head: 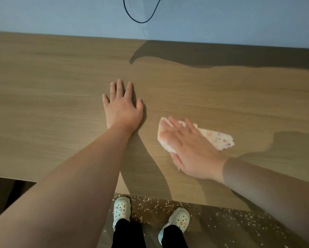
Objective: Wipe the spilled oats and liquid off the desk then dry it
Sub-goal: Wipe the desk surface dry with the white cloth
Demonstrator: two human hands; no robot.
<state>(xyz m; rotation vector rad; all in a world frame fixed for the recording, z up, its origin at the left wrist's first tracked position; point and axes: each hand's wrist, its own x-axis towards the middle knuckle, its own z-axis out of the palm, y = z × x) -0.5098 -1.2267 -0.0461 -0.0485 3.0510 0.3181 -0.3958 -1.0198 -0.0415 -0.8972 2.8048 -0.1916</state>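
Note:
A wooden desk (51, 90) fills most of the head view. My left hand (122, 106) lies flat on it near the middle, fingers straight and spread. To its right my right hand (189, 149) presses flat on a white cloth (220, 138) with small coloured specks; the fingers are straight and point up and left. The cloth sticks out past the hand on the right and at the fingertips. No oats or liquid show on the desk top around the hands.
Scattered oats (153, 205) lie on the floor below the desk's front edge, around my two white clogs (121, 209). A blue wall (60, 15) rises behind the desk, with a black cable (132, 18) looping down it. The desk's front edge steps back at the left.

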